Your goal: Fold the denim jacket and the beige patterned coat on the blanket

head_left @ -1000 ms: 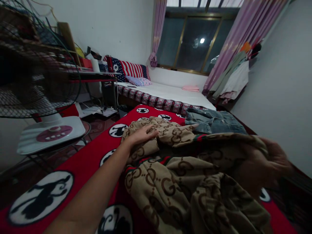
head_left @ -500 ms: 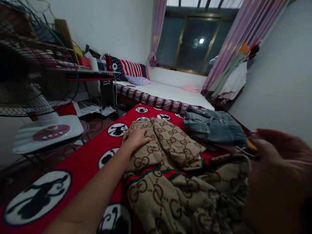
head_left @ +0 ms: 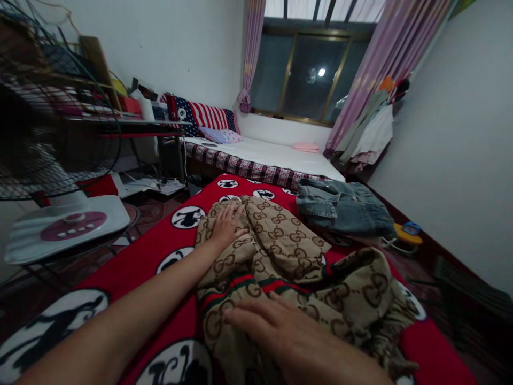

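A tan jacket (head_left: 280, 230) with a brown letter print and green-red stripes lies rumpled on a red blanket (head_left: 144, 256). On its upper left part my left hand (head_left: 227, 227) rests flat, fingers spread. Nearer to me, my right hand (head_left: 276, 323) is over the lower part of the jacket, fingers stretched out; whether it touches the cloth I cannot tell. Folded blue jeans (head_left: 342, 206) lie on the blanket beyond the jacket, to the right.
On the left a fan (head_left: 72, 214) stands on a stool, beside a cluttered desk (head_left: 140, 120). A bed with a white sheet (head_left: 260, 147) is at the back under the window. Clothes (head_left: 372, 133) hang on the right wall, above a small yellow stool (head_left: 406, 235).
My right hand has come from the far right in over the jacket's lower part. The jacket's right side has dropped into folds. My left hand stays on the cloth.
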Motion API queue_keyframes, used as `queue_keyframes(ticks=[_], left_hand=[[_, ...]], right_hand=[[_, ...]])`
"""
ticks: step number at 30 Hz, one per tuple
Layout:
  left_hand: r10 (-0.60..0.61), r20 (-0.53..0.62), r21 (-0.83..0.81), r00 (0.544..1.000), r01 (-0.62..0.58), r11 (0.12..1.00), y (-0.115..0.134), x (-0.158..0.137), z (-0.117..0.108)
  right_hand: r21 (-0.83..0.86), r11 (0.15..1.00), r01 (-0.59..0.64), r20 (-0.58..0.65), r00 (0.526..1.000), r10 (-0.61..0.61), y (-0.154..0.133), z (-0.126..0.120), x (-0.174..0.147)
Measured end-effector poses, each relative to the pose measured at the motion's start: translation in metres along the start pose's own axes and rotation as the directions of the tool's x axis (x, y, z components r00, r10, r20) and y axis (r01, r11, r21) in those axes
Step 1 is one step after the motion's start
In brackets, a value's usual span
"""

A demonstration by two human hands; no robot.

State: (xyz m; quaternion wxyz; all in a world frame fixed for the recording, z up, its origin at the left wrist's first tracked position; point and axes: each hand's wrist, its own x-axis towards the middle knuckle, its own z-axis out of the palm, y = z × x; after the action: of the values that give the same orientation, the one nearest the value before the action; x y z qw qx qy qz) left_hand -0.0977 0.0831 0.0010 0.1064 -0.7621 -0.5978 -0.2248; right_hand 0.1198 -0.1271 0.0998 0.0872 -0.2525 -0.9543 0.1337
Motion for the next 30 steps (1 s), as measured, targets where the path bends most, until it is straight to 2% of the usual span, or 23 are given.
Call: queue_keyframes(ticks=[2, 4, 6, 8, 10, 13, 16, 18, 20, 23, 26, 28, 30], left_hand=[[0.211, 0.038, 0.0, 0.977, -0.211, 0.977, -0.001, 0.009, 0.001], [0.372, 0.091, -0.028, 0.924, -0.371, 0.928, -0.005, 0.022, 0.002], [0.464, 0.168, -0.097, 0.87, -0.454, 0.886, -0.01, 0.04, 0.003], [0.487, 0.288, -0.185, 0.825, -0.451, 0.873, -0.015, 0.059, 0.002], [0.473, 0.425, -0.25, 0.772, -0.402, 0.881, -0.017, 0.074, 0.001], [0.444, 0.529, -0.269, 0.723, -0.354, 0.896, -0.014, 0.087, -0.006], [0.415, 0.525, -0.199, 0.743, -0.367, 0.909, -0.007, 0.087, -0.016], [0.398, 0.523, -0.115, 0.753, -0.401, 0.909, -0.003, 0.081, -0.023], [0.389, 0.509, -0.033, 0.768, -0.434, 0.9, 0.0, 0.07, -0.029], [0.371, 0.478, 0.054, 0.796, -0.449, 0.892, 0.004, 0.046, -0.035], [0.373, 0.482, 0.075, 0.793, -0.461, 0.884, 0.007, 0.015, -0.044], [0.389, 0.493, 0.042, 0.778, -0.468, 0.883, 0.007, -0.009, -0.057], [0.393, 0.502, -0.01, 0.771, -0.449, 0.894, 0.006, -0.033, -0.076]], right_hand=[[-0.258, 0.965, 0.051, -0.034, 0.998, -0.062, 0.005, 0.019, -0.019], [-0.493, 0.87, 0.02, -0.1, 0.992, -0.08, 0.013, 0.032, -0.043], [-0.642, 0.764, -0.065, -0.151, 0.988, -0.043, 0.021, 0.036, -0.07], [-0.702, 0.689, -0.178, -0.192, 0.98, 0.058, 0.026, 0.035, -0.094], [-0.686, 0.659, -0.308, -0.237, 0.951, 0.198, 0.029, 0.033, -0.113], [-0.528, 0.716, -0.457, -0.213, 0.887, 0.409, 0.03, 0.03, -0.129], [-0.32, 0.754, -0.574, -0.061, 0.807, 0.588, 0.029, 0.028, -0.129], [-0.244, 0.717, -0.653, 0.02, 0.735, 0.677, 0.027, 0.028, -0.124], [-0.208, 0.695, -0.688, 0.041, 0.704, 0.709, 0.027, 0.028, -0.118], [-0.179, 0.708, -0.683, 0.013, 0.718, 0.696, 0.026, 0.03, -0.112], [-0.167, 0.728, -0.665, -0.003, 0.738, 0.674, 0.022, 0.033, -0.109], [-0.202, 0.762, -0.615, -0.054, 0.784, 0.619, 0.021, 0.032, -0.109], [-0.28, 0.801, -0.529, -0.161, 0.849, 0.504, 0.022, 0.024, -0.109]])
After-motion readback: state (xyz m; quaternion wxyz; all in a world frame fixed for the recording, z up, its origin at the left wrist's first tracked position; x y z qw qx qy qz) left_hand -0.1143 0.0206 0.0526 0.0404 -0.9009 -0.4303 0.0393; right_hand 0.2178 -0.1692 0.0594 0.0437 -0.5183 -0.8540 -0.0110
